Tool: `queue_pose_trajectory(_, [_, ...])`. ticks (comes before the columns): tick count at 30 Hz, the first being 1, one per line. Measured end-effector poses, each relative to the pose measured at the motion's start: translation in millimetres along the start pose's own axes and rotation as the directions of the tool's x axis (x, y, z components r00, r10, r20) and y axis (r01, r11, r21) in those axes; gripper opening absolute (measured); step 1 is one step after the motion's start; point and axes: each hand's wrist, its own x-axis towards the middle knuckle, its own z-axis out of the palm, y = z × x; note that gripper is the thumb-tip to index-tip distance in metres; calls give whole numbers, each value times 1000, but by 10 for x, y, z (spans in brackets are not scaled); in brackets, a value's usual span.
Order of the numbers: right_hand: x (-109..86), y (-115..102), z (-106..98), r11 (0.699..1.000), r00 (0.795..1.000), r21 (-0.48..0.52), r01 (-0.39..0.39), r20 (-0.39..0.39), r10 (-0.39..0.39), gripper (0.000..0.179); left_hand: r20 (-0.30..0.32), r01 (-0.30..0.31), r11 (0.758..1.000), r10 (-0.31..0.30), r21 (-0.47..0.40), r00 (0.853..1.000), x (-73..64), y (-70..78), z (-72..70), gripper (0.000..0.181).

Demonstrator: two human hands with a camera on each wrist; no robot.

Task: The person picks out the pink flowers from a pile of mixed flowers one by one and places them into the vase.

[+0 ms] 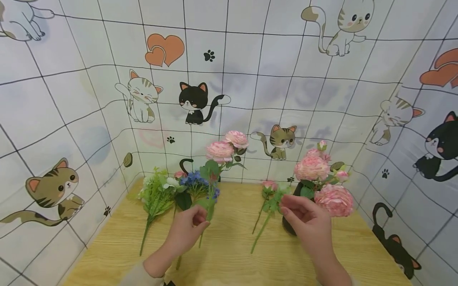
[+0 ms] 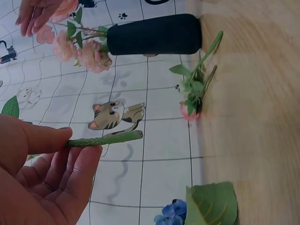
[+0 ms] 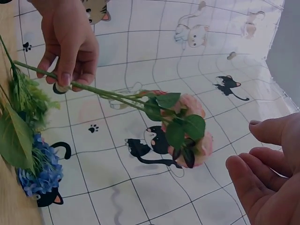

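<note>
My left hand [image 1: 187,228] pinches the green stem [image 2: 124,137] of a pink artificial flower [image 1: 220,151] between thumb and fingers. The spray is held up above the table, its two blooms at the top and green leaves below them, as the right wrist view shows. My right hand [image 1: 309,222] holds nothing; its fingers are loosely bent, thumb apart from them in the right wrist view [image 3: 267,173]. It is in front of a black vase [image 2: 154,35], partly hiding it in the head view. Pink flowers [image 1: 332,198] with buds stand in that vase.
On the wooden table [image 1: 222,258], left side, lie a green and white spray [image 1: 155,198], blue flowers [image 1: 196,182] and a white flower [image 1: 171,182]. Small pink flowers [image 1: 269,185] with green stems lie left of the vase. A cat-printed cloth [image 1: 243,51] hangs behind.
</note>
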Motion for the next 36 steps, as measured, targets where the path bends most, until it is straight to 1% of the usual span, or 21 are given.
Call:
queue_pose_trajectory(4, [-24, 53, 111, 999, 998, -13, -49, 45, 49, 24, 35, -34, 999, 34, -12, 999, -47, 13, 81, 12])
queue_pose_trajectory(7, [-36, 111, 171, 993, 993, -68, -99, 60, 104, 24, 61, -57, 998, 58, -29, 996, -75, 24, 134, 11])
queue_pose_trajectory(10, [-38, 186, 226, 981, 984, -125, -149, 76, 159, 24, 103, -54, 996, 61, -69, 993, -93, 21, 181, 11])
queue_pose_trajectory(13, [-42, 274, 279, 969, 970, -142, -204, 103, 219, 25, 144, -40, 994, 54, -103, 988, -114, 20, 227, 10])
queue_pose_trajectory(15, [-47, 335, 315, 960, 958, -143, -242, 120, 260, 25, 161, -46, 992, 64, -115, 985, -132, 23, 259, 10])
queue_pose_trajectory(20, [-62, 463, 414, 935, 929, -144, -324, 140, 343, 23, 176, -87, 992, 103, -96, 979, -172, 40, 340, 11])
queue_pose_trajectory(23, [-82, 518, 479, 921, 909, -135, -366, 161, 385, 21, 200, -98, 989, 118, -107, 973, -191, 46, 374, 10])
queue_pose_trajectory(26, [-112, 558, 526, 916, 895, -122, -383, 195, 401, 20, 232, -98, 985, 129, -143, 964, -208, 57, 393, 11])
queue_pose_trajectory(29, [-145, 591, 549, 918, 889, -116, -378, 232, 395, 24, 254, -104, 980, 145, -167, 956, -224, 76, 402, 11])
queue_pose_trajectory(32, [-169, 631, 559, 930, 888, -108, -352, 274, 369, 28, 271, -112, 976, 160, -185, 949, -235, 92, 410, 11])
queue_pose_trajectory(36, [-186, 691, 565, 954, 896, -93, -285, 329, 300, 27, 281, -119, 974, 172, -195, 944, -247, 102, 426, 11])
